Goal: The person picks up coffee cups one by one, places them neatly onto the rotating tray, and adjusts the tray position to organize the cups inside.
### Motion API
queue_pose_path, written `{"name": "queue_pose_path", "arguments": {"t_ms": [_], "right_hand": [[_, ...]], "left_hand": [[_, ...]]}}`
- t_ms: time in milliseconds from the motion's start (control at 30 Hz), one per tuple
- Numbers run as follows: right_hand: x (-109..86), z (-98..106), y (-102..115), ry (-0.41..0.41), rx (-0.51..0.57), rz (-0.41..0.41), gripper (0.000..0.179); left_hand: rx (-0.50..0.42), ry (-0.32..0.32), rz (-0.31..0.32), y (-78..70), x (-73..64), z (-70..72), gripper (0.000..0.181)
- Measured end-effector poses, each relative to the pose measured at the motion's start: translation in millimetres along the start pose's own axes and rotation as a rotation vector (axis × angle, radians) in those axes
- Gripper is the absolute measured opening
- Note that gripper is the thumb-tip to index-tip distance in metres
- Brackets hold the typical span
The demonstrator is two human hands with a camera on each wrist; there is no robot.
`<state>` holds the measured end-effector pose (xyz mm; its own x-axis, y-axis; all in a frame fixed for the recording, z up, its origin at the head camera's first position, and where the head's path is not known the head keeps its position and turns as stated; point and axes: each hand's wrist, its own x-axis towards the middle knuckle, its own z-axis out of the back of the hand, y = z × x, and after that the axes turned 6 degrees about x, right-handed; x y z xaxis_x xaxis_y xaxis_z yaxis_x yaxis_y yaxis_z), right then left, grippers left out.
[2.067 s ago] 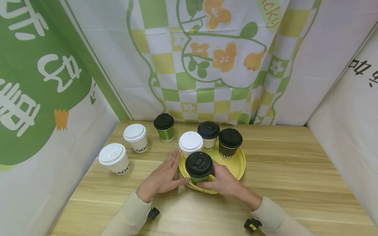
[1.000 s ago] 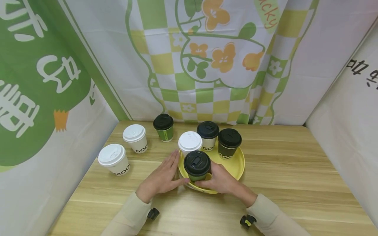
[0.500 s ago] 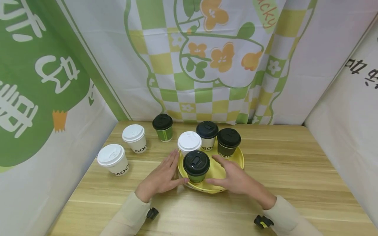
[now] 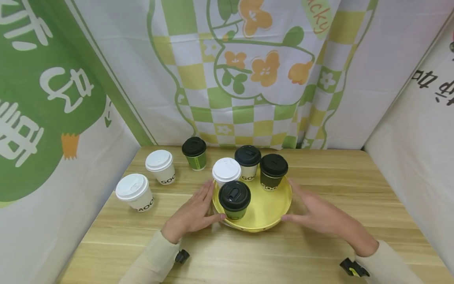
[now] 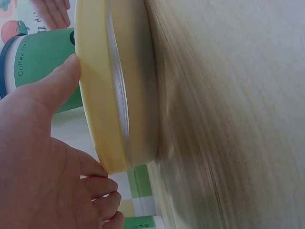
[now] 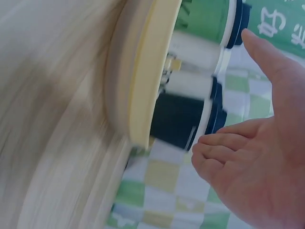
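Observation:
A round yellow tray (image 4: 266, 207) holds a green paper cup with a black lid (image 4: 234, 197) at its front left. Behind that cup stand a white-lidded cup (image 4: 226, 170), a white cup with a black lid (image 4: 247, 159) and a dark cup with a black lid (image 4: 273, 170). My left hand (image 4: 191, 215) rests against the tray's left side, fingers extended; its thumb (image 5: 66, 78) touches the rim in the left wrist view. Empty, with thumb and fingers spread, my right hand (image 4: 317, 209) is at the tray's right edge.
Two white-lidded cups, one nearer (image 4: 135, 192) and one farther (image 4: 160, 167), stand on the wooden table (image 4: 337, 189) to the left. Another green cup with a black lid (image 4: 194, 154) is near the back edge. A patterned curtain (image 4: 244, 114) hangs behind the table.
My right hand has let go of the green cup at the tray's front and moved right to the tray's right edge. My left hand has stayed at the left side.

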<state>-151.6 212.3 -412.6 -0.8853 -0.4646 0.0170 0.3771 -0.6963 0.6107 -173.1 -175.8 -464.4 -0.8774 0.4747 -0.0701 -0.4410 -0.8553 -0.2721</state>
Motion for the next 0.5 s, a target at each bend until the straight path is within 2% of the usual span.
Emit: {"name": "queue_pose_path", "arguments": {"t_ms": [267, 500], "right_hand": [[10.4, 5, -35, 0.037, -0.027, -0.035, 0.127], [33.2, -1, -66, 0.085, 0.043, 0.043, 0.132]], "left_hand": [[0.004, -0.001, 0.001, 1.4, 0.0, 0.2, 0.110], [0.001, 0.005, -0.003, 0.6, -0.3, 1.0, 0.110]]}}
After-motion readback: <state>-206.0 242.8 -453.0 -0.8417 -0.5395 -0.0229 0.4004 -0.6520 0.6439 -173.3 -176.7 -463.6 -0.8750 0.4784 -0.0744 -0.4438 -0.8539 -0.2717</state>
